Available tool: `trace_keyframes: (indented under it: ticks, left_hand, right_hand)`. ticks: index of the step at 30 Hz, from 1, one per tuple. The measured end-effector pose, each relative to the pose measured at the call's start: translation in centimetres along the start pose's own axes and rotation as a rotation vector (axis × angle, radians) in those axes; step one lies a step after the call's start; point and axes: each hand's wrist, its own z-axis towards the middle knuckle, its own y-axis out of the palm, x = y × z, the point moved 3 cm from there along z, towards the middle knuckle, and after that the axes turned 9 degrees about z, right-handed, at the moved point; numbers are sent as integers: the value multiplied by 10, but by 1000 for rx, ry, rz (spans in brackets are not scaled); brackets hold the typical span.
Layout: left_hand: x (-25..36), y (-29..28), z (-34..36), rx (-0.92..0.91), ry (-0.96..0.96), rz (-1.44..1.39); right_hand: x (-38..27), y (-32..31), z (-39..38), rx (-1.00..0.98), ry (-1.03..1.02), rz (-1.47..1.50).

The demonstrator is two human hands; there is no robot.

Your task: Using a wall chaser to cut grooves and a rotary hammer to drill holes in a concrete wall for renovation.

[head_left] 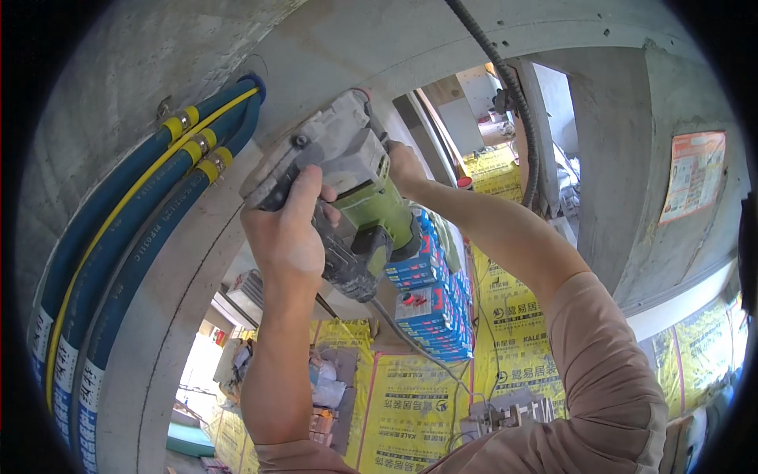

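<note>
I hold a dusty green and grey power tool (367, 197) up against the concrete beam (339, 39). My left hand (284, 233) grips the black part at the tool's left side, thumb raised along it. My right hand (404, 164) is closed at the tool's far right side, its fingers partly hidden by the body. A grey cord (387, 316) hangs from the tool's lower end. Left of it, blue pipes (134, 229) with yellow fittings and a yellow line enter a hole in the concrete.
Blue boxes (434, 316) are stacked below on yellow floor sheeting (505, 316). A black corrugated conduit (521, 110) hangs at the upper right, beside a doorway. An orange-bordered poster (691, 174) is on the right wall. Bags and other clutter (324, 379) lie at the lower left.
</note>
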Motion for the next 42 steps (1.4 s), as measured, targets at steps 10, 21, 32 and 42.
trace_keyframes:
  ticks: [10, 21, 32, 42]
  left_hand:
    - [9, 7, 0, 86, -83, -67]
    - [-27, -3, 0, 161, -107, -114]
    - [-41, -14, -6, 131, -205, -117]
    - [-52, -10, -6, 133, -126, -43]
  right_hand:
    - [-3, -11, 2, -111, -3, -4]
    - [0, -24, 12, -201, -71, -127]
    - [12, -11, 10, -252, -96, -36]
    - [21, 0, 14, -216, -112, 16]
